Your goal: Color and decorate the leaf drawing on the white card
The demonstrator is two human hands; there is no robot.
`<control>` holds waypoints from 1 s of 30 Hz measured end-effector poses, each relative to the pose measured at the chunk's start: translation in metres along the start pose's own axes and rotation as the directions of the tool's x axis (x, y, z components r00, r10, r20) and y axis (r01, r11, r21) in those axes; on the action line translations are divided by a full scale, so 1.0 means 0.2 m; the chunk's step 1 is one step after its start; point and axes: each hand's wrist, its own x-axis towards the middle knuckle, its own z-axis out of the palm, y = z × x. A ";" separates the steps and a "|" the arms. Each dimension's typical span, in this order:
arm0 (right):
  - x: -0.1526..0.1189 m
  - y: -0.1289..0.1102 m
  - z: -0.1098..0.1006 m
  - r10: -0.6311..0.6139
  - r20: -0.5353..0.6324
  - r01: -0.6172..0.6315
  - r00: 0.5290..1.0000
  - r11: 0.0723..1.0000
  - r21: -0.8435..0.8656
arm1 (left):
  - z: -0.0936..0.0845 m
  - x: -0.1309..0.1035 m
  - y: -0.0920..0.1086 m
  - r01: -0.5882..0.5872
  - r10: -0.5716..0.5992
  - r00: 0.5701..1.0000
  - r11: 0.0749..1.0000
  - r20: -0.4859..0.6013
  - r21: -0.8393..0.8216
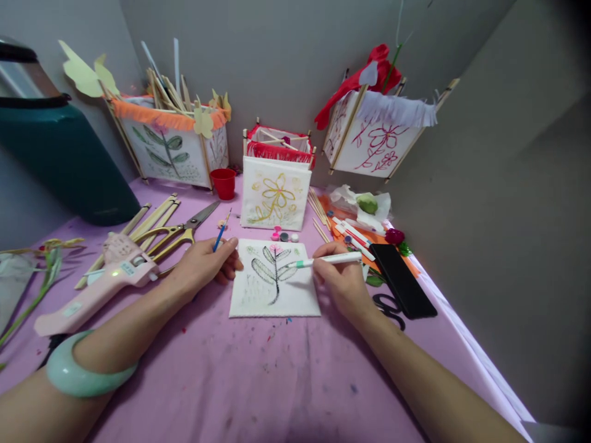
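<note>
A white square panel (pixel 295 298) lies on the purple cloth, bearing a drawn plant with a dark stem, green leaves and a pink flower. My right hand (pixel 344 280) is closed on a white marker with a green band (pixel 337 258), its tip over the right-hand leaf. At the panel's upper left edge, my left hand (pixel 203 267) is closed round a thin blue paintbrush (pixel 220 234) that points upward. Small paint pots (pixel 284 237) stand just behind the panel.
Gold scissors (pixel 184 232), wooden sticks (pixel 159 215) and a pink glue gun (pixel 101 286) lie left. Decorated lanterns (pixel 277 191) and a red cup (pixel 224 184) stand behind. A teal bottle (pixel 60 154) is far left; a black phone (pixel 402 280) and markers (pixel 353 237) lie right.
</note>
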 end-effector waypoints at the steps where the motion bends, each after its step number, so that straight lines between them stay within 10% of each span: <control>1: 0.00 0.01 0.00 0.005 0.007 -0.005 1.000 1.000 -0.002 | 0.00 0.00 0.00 0.000 0.000 1.000 1.000 -0.001 0.001; 12: 0.01 0.11 -0.10 -0.058 -0.153 0.013 0.987 0.961 -0.276 | -0.01 0.02 -0.04 -0.040 0.039 0.999 0.998 0.028 0.048; 30: 0.07 0.16 -0.09 -0.048 -0.240 0.002 0.970 0.982 -0.189 | -0.01 0.01 -0.01 -0.054 0.053 0.998 0.997 -0.026 -0.054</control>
